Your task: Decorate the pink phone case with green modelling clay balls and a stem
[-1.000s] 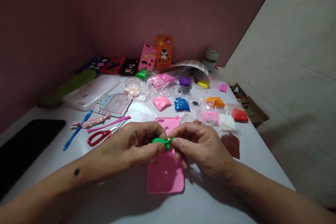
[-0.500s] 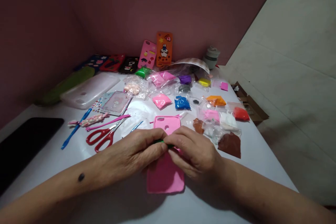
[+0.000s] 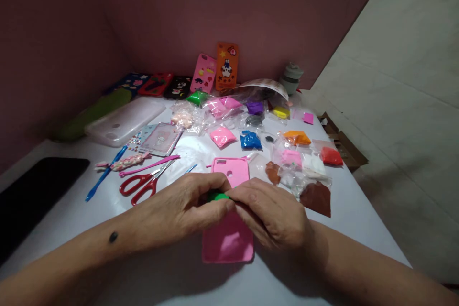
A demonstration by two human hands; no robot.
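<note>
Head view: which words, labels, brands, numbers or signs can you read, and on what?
No text is legible.
Orange phone case: marks near its bottom, too small to read.
Curved sheet: any print is too blurred to read.
Nearest pink phone case: no writing shows.

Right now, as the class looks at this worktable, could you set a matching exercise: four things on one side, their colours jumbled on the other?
Things:
1. Held clay
2. Scissor handles
3. Nearest phone case
4. Rightmost standing phone case

Colours:
A. Orange
B. Green
C. Pink
D. Red

Pairs: 1-B, 2-D, 3-C, 4-A
</note>
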